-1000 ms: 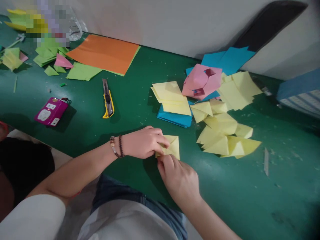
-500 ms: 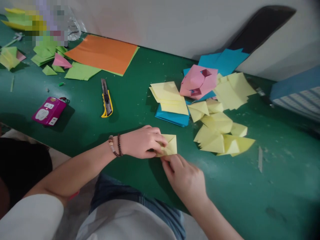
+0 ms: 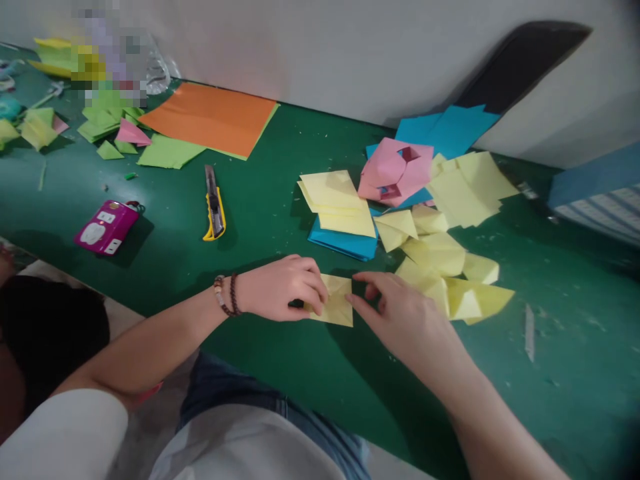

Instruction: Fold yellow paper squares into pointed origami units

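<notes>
While the green table (image 3: pixel 270 233) spreads under everything, the step in hand looks like folding and creasing paper, and the next move seems to call for a steady hold with the left and an exact fingertip on the edge with the right.

Of the paper, the orange sheet (image 3: pixel 210 123) is biggest: flat, smooth and matte. The blue sheets (image 3: pixel 445 130) behind look stiff, with angular corners. The loose yellow sheets (image 3: pixel 473 187) overlap, their lower edge jagged. The pink piece (image 3: pixel 390 163) is a faceted hollow form with dark openings, lying against the blue.

The right hand (image 3: pixel 405 307) has its thumb and forefinger parted at the square's right edge; whether the thumb touches it, I cannot tell. The left hand (image 3: pixel 287 287) has its fingers bent down onto the paper; whether its thumb pinches is hidden.

The square (image 3: pixel 340 303), thin yellow paper with slanting creases, lies flat between the hands near the table's front, partly covered by the left fingers.

Smaller things lie apart from it: a glossy purple box (image 3: pixel 107 228) of hard plastic, a slim cutter (image 3: pixel 215 203) with a yellow-edged handle, and a narrow grey strip (image 3: pixel 530 333), its material unclear.
</notes>
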The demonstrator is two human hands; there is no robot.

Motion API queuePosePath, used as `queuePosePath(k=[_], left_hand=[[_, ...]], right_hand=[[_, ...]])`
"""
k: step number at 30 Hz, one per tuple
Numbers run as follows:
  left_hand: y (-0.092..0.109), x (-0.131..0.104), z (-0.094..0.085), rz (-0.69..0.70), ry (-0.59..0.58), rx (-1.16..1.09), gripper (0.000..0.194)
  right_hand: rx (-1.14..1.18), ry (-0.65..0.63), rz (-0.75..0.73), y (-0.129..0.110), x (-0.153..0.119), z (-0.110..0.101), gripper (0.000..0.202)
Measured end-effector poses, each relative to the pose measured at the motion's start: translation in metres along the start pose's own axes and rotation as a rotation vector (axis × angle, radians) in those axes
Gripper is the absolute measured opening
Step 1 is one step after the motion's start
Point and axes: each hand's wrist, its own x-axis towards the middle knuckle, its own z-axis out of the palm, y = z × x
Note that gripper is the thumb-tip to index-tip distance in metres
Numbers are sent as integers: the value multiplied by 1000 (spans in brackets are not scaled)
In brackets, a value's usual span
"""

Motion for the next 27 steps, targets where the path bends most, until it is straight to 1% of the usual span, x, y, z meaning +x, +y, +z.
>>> queuePosePath(k=[5,7,9,11,12,14,16,18,20,23,25,27], left_hand=[[2,3,-3,-43,65,-44,11],[2,5,-1,-85,129,-59,8],[2,6,1,-155,224,-26,7],[2,6,5,-231,301,51,19],[2,6,6,-254,315,89,26],[1,6,9,-262,294,135,31],[1,6,11,-249,247,140,30],[2,6,12,-254,219,98,30],[4,7,12,-287,209,3,29],[6,7,9,-329,264,-99,29],[8,6,6,-330,348,-66,26],[8,5,5,-319,385,-6,30]], right_hand=[[129,63,-72,-7,-3,14,25],[106,85,-74,-6,-5,16,24],[59,111,-78,-5,-6,17,28],[28,129,-94,-4,-6,18,31],[25,135,-105,-4,-6,18,30],[37,154,-121,-4,-5,18,28],[83,165,-124,-5,-4,18,26],[165,147,-108,-6,-3,18,25],[275,127,-52,-6,-2,16,24],[361,157,46,-4,-2,11,31],[305,203,33,-2,-1,8,36],[198,240,-22,2,-2,7,38]])
